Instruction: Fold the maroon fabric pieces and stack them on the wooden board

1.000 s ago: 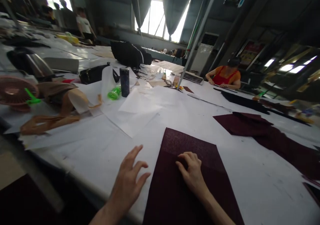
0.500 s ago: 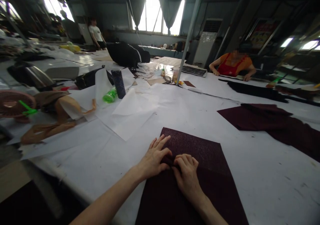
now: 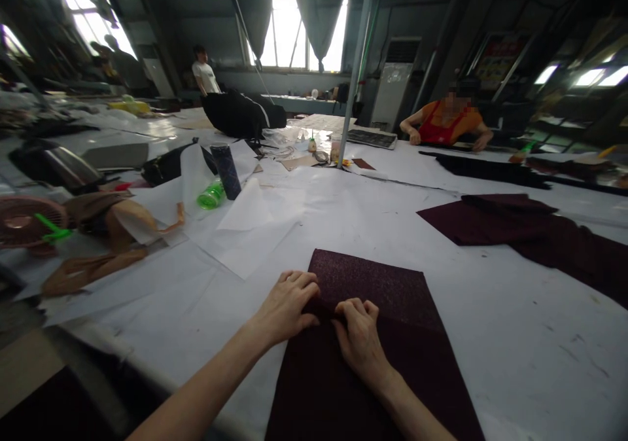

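A dark maroon cloth [image 3: 412, 369] lies in front of me, running off the bottom of the picture. Its far part is a speckled, slightly shiny panel [image 3: 370, 281], bordered by a fold or edge running across. My left hand [image 3: 288, 305] is closed at the left part of that edge, fingers curled over and thumb below, pinching the cloth. Just to its right, my right hand [image 3: 362, 341] also pinches the cloth, with its fingers bent and its thumb towards the left hand. A short stretch of cloth shows between the two hands.
More maroon cloth [image 3: 495, 222] lies right on the white-covered table [image 3: 530, 336]. White paper sheets [image 3: 245, 248], a green plastic bottle [image 3: 210, 195], a dark roll [image 3: 226, 174] and a pink fan [image 3: 32, 222] are left. Beyond a metal pole [image 3: 350, 88], a co-worker [image 3: 444, 127] leans over the table.
My left hand's fingers, spread out before, have curled in, and the hand has shifted slightly left. The gap between my hands has widened a little. The view has turned slightly right.
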`<state>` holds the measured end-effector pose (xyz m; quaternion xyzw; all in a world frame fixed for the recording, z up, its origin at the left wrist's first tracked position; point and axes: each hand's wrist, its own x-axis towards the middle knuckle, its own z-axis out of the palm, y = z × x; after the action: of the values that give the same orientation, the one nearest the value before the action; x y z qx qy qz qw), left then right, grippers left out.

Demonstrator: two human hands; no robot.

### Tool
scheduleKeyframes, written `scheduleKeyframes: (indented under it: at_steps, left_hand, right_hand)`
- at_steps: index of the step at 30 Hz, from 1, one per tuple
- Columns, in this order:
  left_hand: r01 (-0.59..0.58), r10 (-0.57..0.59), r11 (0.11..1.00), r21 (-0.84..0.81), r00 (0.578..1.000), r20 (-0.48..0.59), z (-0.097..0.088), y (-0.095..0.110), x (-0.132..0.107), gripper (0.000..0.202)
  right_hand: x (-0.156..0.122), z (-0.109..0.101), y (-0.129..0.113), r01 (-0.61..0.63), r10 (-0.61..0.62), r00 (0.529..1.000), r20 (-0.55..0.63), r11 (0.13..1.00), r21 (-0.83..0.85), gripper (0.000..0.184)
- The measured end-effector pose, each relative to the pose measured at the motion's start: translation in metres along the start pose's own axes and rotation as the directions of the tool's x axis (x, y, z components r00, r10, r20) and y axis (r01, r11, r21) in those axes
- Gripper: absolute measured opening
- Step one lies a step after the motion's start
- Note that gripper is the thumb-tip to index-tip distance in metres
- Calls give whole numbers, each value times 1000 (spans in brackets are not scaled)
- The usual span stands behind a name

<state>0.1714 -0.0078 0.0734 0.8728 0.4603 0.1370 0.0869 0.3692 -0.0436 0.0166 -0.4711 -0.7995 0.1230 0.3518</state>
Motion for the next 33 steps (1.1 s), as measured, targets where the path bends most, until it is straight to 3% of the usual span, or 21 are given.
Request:
scheduleKeyframes:
  at_steps: [4,7,9,14,17,20,23,25,29,33]
  left_hand:
    - [-3,3,1000,-9,1000,31,14,21,5,15]
    - [20,-18,998,-58,999,31,29,20,6,7]
    - [23,-20,994,-108,999,29,35,14,6,4]
    - [22,-21,986,-165,1000,9,38,7,3,4]
    - [20,-21,982,-186,1000,-8,38,7,2,4]
    - [24,-30,978,-205,999,-24,38,9,0,7]
    - [33,-44,976,-216,998,-45,38,10,-2,11]
    - [44,-59,975,-217,996,-65,38,9,-4,15]
    - [55,-81,977,-206,989,-123,38,0,-9,18]
    - [3,-35,990,-138,973,-228,38,-12,-17,12]
  right_hand:
    - [1,-5,-4,2,-1,1000,7,999,-48,45]
    - [-8,-23,11,-43,42,999,-5,987,-155,50]
    - [-28,-48,37,-72,64,997,-39,962,-262,45]
    - [-95,-136,115,-155,83,984,-156,825,-543,33]
    - [-98,-161,123,-200,82,971,-223,788,-583,28]
    - [-59,-139,87,-111,45,987,-152,880,-461,27]
    - [-10,-88,37,35,-20,997,75,978,-205,30]
    - [13,-55,15,69,-57,989,139,994,-84,29]
    - [26,-17,10,75,-74,988,133,997,-5,16]
    - [22,-8,23,98,-101,991,85,995,31,17]
